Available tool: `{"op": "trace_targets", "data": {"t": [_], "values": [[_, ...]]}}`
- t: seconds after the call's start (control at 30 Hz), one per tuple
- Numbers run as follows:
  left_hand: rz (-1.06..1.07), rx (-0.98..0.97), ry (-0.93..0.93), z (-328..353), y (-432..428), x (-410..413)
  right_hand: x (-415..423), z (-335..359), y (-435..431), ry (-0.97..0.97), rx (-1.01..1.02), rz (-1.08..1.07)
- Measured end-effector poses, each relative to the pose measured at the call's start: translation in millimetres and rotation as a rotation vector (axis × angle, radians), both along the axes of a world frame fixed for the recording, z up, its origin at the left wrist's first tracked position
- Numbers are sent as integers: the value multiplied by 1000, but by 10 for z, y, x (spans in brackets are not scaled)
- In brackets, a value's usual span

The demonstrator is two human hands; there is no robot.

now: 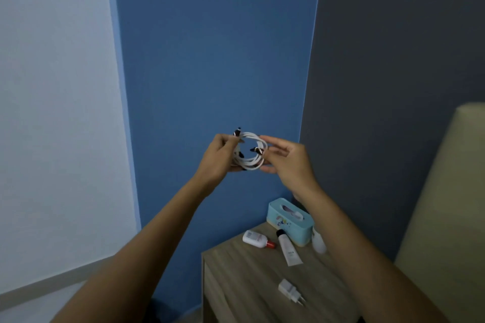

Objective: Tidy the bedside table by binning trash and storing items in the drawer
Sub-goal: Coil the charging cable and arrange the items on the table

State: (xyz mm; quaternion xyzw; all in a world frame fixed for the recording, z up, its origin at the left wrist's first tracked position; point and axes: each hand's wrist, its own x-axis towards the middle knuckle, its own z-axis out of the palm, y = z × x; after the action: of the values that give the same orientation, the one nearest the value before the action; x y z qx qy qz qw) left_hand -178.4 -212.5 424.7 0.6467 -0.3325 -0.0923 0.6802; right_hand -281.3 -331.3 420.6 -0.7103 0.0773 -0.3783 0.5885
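Both the left hand [219, 155] and right hand [284, 158] pinch a white cable [253, 151] coiled in loops, dark plugs protruding.

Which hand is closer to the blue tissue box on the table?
Right. The right hand is raised almost straight above the tissue box; the left hand is farther off to the left. Both hold the coiled white cable.

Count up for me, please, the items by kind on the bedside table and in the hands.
Cable: 1
Charger plug: 1
Tissue box: 1
Bottles: 2 (red-capped bottle, plain white bottle)
Tube: 1
Total: 6
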Motion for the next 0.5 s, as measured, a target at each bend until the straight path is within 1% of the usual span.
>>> {"op": "trace_targets", "data": {"t": [0.07, 0.1, 0.23, 0.33, 0.5], "values": [[-38, -40, 55, -1, 52, -7, -58, -1, 1, -18, 35, -16], [-54, -42, 49, -5, 78, -8, -80, -7, -8, -26, 47, -24], [-86, -13, -46, -139, 94, -12, -87, -171, -74, -6, 84, -64], [-69, 3, -62, -431, -152, 158, 56, -445, -274, 24, 79, -108], [-96, 40, -12, -927, -655, 663, 445, -800, -631, 110, 233, -128]]}}
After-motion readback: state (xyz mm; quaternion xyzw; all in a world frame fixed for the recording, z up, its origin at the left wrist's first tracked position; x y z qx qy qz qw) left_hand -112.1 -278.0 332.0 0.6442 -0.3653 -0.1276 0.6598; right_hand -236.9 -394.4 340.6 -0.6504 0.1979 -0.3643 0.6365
